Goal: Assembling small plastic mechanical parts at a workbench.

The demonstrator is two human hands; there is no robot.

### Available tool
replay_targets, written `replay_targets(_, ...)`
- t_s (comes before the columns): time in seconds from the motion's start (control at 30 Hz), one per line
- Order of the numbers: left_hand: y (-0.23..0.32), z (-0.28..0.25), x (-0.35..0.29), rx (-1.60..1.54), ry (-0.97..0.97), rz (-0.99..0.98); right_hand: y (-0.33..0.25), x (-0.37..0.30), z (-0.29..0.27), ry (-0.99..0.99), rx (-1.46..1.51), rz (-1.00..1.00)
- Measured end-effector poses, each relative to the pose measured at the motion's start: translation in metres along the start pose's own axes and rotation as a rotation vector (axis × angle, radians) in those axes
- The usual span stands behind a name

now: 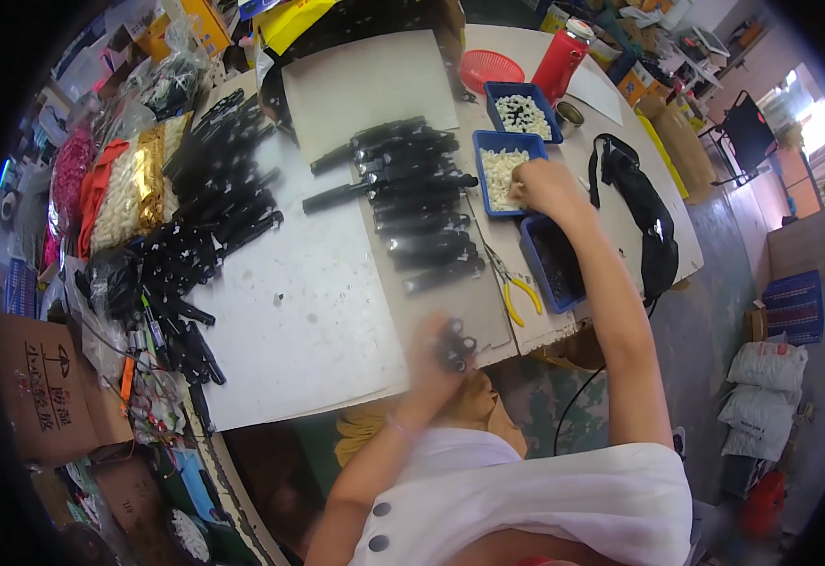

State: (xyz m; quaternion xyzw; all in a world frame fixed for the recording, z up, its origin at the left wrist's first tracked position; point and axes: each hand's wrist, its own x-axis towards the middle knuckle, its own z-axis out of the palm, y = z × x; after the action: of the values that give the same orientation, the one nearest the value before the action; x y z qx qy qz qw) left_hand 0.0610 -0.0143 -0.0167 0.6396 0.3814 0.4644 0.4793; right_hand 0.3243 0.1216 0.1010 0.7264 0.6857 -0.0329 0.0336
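Note:
My left hand (429, 355), blurred by motion, is at the table's near edge. It is closed around a black part with rounded ends (454, 347); its exact kind does not show. My right hand (552, 196) reaches into a blue tray of small white pieces (500, 170), fingertips drawn together among them. Whether a piece is between those fingers is hidden. Left of that tray lies a row of black rod-like parts (422, 198), side by side on a board. A larger heap of similar black parts (207, 222) covers the table's left side.
Behind the tray sits another blue tray with white and black pieces (526, 115). A dark-filled blue tray (556, 264) and yellow-handled pliers (516, 292) lie nearer me. A red flask (563, 61), red basket (491, 72) and black pouch (653, 226) stand right. A cardboard box (49, 391) is left.

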Motion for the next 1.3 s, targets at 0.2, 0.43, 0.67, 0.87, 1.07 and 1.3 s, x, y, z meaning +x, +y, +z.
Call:
replay_targets(0.2,0.011,-0.004,0.004,0.114,0.011,0.147,0.000,0.008,0.006,0.171,0.287,0.106)
replay_targets(0.43,0.010,-0.008,0.004,0.073,0.003,0.153,-0.063,-0.086,-0.041,0.247,1.098,-0.057)
replay_targets(0.67,0.013,-0.005,0.005,0.017,0.015,0.181,-0.122,-0.150,-0.040,0.347,0.763,-0.583)
replay_targets(0.87,0.021,-0.006,0.007,-0.007,-0.067,0.088,-0.128,-0.147,-0.030,0.330,0.545,-0.643)
replay_targets(1.07,0.020,-0.007,0.008,0.013,-0.071,0.138,-0.128,-0.140,-0.025,0.330,0.514,-0.656)
replay_targets(1.3,0.024,-0.004,0.008,-0.112,-0.022,0.097,-0.127,-0.143,-0.032,0.327,0.453,-0.610)
